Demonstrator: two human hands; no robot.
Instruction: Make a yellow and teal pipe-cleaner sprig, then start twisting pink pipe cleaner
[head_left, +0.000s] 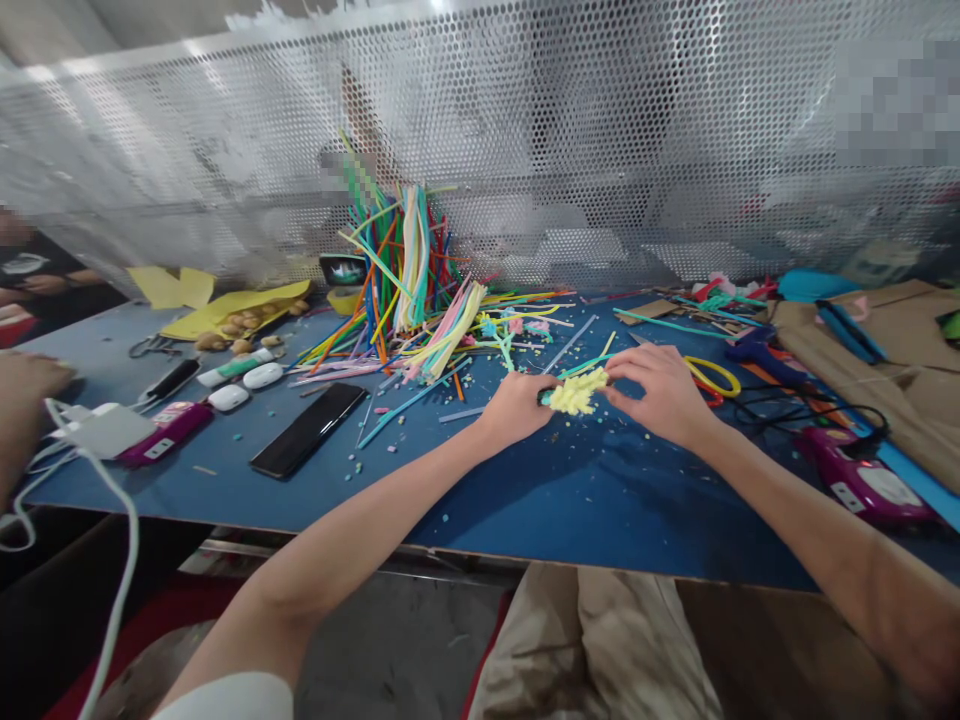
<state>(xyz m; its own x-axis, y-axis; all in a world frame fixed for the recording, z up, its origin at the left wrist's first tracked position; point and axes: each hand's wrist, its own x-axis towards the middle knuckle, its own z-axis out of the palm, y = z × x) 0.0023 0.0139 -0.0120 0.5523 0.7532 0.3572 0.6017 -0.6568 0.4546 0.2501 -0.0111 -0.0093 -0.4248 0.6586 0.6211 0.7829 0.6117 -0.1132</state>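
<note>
Showing, in the upper left, a flat, creased yellow sheet (217,306) bearing round brown lumps (247,320). Right of centre, gripping a knobbly, fluffy pale-yellow chenille piece (576,393) with the left hand (517,405), pinching its right end with the right hand (660,392).

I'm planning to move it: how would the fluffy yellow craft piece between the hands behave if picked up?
The craft piece is probably light, being small and fluffy. Its lumpy outline suggests it would hardly roll. The surface looks soft, so squeezing might flatten it.
</note>
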